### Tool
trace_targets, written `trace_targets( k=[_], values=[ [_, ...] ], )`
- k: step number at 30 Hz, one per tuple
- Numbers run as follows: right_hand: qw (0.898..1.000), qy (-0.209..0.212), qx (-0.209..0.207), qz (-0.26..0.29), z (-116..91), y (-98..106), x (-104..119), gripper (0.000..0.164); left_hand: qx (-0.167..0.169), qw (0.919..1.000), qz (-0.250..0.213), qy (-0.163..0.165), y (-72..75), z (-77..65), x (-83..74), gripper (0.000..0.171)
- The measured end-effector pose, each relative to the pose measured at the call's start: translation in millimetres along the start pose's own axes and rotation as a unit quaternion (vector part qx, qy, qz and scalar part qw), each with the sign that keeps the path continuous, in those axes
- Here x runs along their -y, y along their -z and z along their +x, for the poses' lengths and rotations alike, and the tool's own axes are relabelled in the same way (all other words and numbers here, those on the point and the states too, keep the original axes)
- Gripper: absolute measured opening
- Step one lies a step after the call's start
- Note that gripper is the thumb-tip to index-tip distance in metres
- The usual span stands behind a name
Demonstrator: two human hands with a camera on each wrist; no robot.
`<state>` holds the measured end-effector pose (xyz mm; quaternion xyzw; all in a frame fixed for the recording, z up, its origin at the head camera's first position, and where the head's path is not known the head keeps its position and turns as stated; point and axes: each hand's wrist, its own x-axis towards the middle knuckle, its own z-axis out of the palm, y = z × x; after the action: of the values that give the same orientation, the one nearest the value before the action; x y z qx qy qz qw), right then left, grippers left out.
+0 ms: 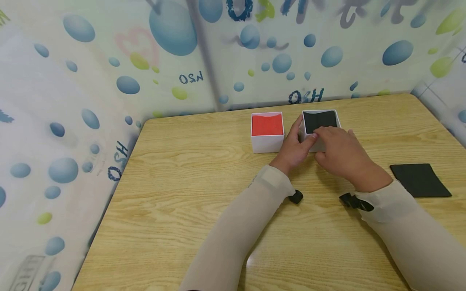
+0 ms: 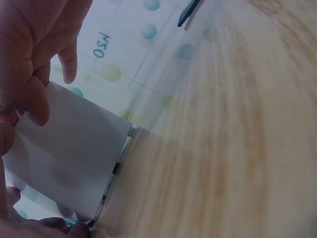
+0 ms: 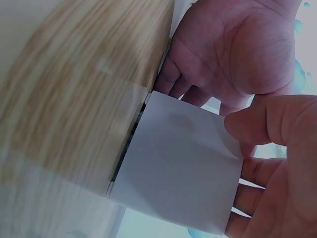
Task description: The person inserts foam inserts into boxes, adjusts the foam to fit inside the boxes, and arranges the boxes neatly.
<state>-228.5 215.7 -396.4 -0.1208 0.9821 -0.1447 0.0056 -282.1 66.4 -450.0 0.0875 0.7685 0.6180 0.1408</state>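
Observation:
A white open-topped box (image 1: 310, 142) stands near the back of the table, a black sheet (image 1: 320, 120) filling its top. My left hand (image 1: 292, 148) holds the box's left side, with the thumb at the front rim. Over the front right rim lies my right hand (image 1: 344, 155). In the right wrist view, my right hand (image 3: 292, 148) grips the box (image 3: 178, 163) with a digit on the front face and the other fingers behind the top edge. The left palm (image 3: 223, 54) is along the box's side there. The fingertips inside are hidden.
Just left of my left hand stands a second white box (image 1: 267, 144) with a red sheet (image 1: 267, 124) in its top. A loose black square sheet (image 1: 420, 180) lies on the wooden table (image 1: 174, 194) by my right forearm. A patterned wall covering (image 1: 218, 60) rises behind the table.

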Motion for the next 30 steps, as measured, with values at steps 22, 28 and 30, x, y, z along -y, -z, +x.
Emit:
trace_targets(
  k=[22,28,30],
  values=[
    [0.995,-0.060,0.004,0.080,-16,35,-21,0.080,-0.002,1.0000,0.004,-0.002,1.5,1.9,-1.3,0.076],
    [0.993,-0.096,0.003,0.063,-35,42,-51,0.083,-0.002,1.0000,0.003,0.001,2.1,4.6,-5.2,0.075],
    [0.991,-0.122,0.005,0.050,-44,43,-65,0.086,-0.003,1.0000,0.001,0.001,2.0,5.5,-5.8,0.075]
  ],
)
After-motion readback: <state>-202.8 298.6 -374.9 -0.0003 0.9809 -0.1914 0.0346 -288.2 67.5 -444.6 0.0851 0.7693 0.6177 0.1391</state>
